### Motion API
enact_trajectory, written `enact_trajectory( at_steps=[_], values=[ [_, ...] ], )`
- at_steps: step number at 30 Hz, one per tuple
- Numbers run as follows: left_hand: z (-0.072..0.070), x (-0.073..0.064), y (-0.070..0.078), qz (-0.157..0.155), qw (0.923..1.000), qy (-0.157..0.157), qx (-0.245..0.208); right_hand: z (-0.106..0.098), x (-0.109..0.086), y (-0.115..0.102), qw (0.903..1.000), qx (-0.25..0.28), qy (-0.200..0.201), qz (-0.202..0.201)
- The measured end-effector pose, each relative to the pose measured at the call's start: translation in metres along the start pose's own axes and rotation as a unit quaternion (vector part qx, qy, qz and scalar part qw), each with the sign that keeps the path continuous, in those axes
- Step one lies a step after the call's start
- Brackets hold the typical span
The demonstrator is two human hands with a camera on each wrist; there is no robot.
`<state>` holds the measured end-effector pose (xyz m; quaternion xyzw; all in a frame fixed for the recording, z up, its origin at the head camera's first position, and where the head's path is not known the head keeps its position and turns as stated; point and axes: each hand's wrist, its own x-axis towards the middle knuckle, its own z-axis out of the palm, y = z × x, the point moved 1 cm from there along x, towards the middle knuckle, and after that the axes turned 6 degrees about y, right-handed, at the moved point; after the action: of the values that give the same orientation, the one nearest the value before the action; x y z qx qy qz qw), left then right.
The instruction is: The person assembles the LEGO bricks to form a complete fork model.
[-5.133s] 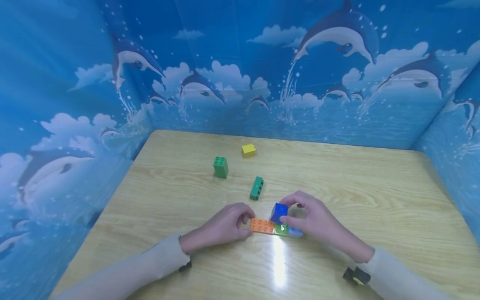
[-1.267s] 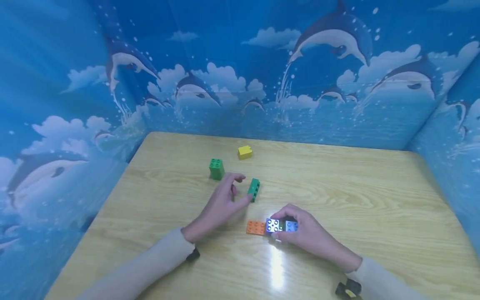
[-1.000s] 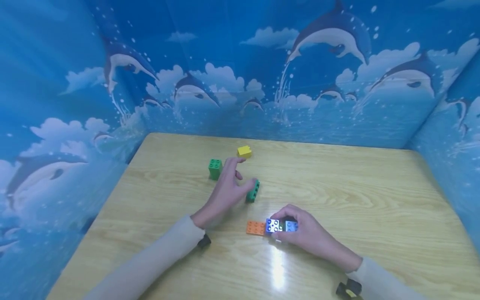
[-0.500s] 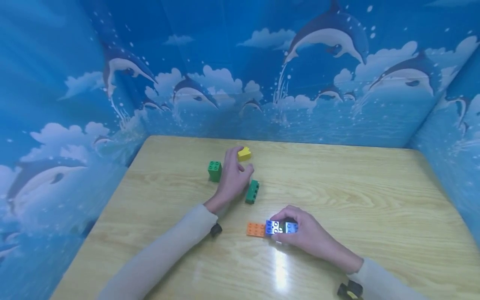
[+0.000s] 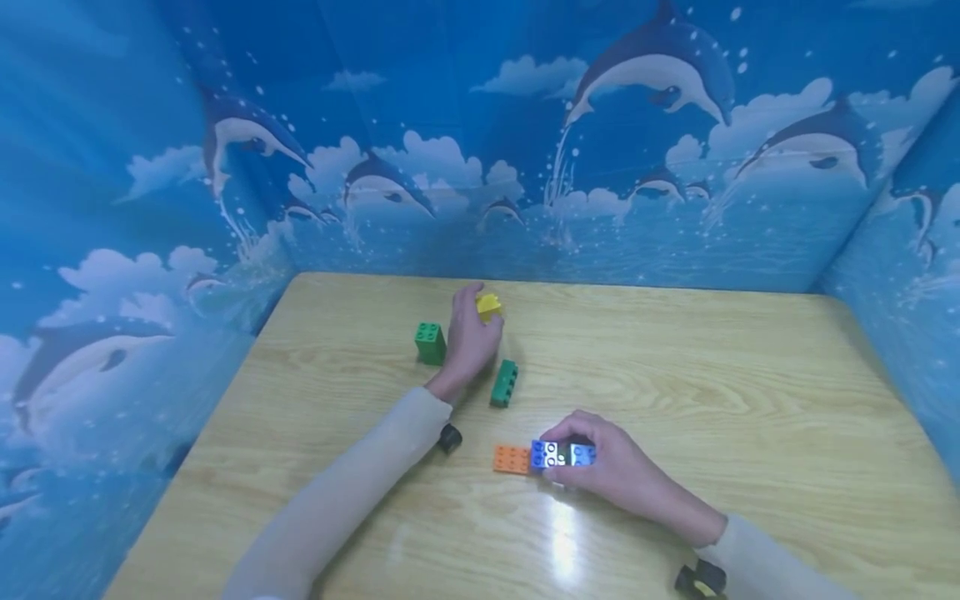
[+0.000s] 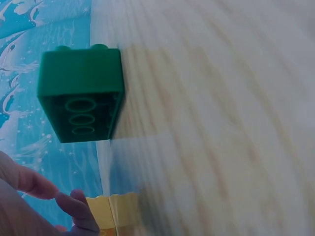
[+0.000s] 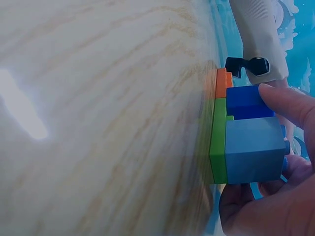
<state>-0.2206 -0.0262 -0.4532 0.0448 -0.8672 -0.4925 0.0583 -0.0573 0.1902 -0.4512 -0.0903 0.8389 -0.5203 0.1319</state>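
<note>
In the head view my left hand [image 5: 474, 340] reaches far out, its index finger and thumb around the small yellow brick [image 5: 489, 307]. The left wrist view has the yellow brick [image 6: 124, 210] at the bottom, beside the fingertips. Nearer the front, my right hand [image 5: 611, 457] grips the dark blue brick [image 5: 539, 455], thumb on its near side. In the right wrist view that dark blue brick [image 7: 248, 102] and a light blue brick [image 7: 254, 150] sit on a green base piece [image 7: 219, 142]. An orange piece [image 5: 512, 459] adjoins at the left end. Glare whitens some studs.
A tall green brick [image 5: 431, 343] stands just left of my left hand. A darker green brick [image 5: 504, 384] lies on its side between both hands. The wooden table [image 5: 712, 375] ends at a dolphin-print curtain [image 5: 420, 200] along the back and sides.
My left hand has left the orange piece, passed over the dark green brick and reached the yellow one. My right hand has lowered the dark blue brick onto the row and stays there.
</note>
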Motion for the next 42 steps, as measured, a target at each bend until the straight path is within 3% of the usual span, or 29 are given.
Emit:
enact_trajectory(
  at_steps=[13,21,27,42],
  values=[
    [0.010,0.011,0.000,-0.088,0.9960,-0.012,0.012,-0.003,0.001,0.001,0.9999,-0.012,0.002,0.006],
    [0.016,0.020,-0.002,-0.080,0.9965,-0.006,0.025,-0.003,0.001,0.002,0.9999,-0.012,0.005,0.009],
    [0.018,0.022,-0.002,-0.108,0.9935,-0.001,0.034,-0.005,0.000,0.003,0.9999,-0.012,0.005,0.006],
    [0.013,0.012,0.007,-0.044,0.9990,0.012,-0.006,-0.006,0.000,0.002,1.0000,-0.002,0.004,0.002]
  ],
)
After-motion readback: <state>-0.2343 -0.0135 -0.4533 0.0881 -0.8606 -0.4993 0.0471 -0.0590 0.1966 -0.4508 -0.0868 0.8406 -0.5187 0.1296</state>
